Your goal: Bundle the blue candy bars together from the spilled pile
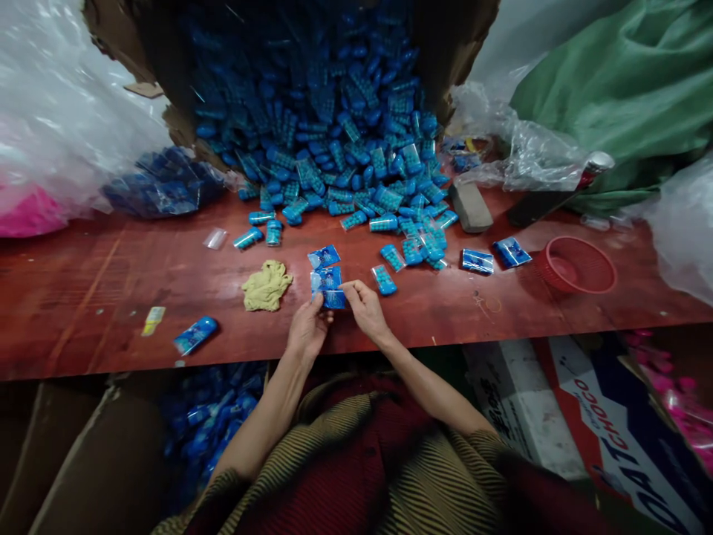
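Observation:
Over the table's front part, my left hand [310, 325] and my right hand [365, 309] pinch a small blue printed plastic sleeve [334, 299] from either side. The left thumb lies on its left end and the right fingertips grip its right end. Just beyond it, two more flat blue sleeves [324, 257] lie on the red table. To the right of the right hand rests a small clear bottle with a blue cap and blue balls inside [384, 280]. A crumpled yellow cloth [267, 285] is left of my hands.
A torn cardboard box [471, 44] spills a heap of blue bottles [334, 163] onto the table. On the right are a grey block [471, 207], packs of blue sleeves [511, 253] and a red basket [579, 265]. One sleeved bottle [195, 335] lies front left.

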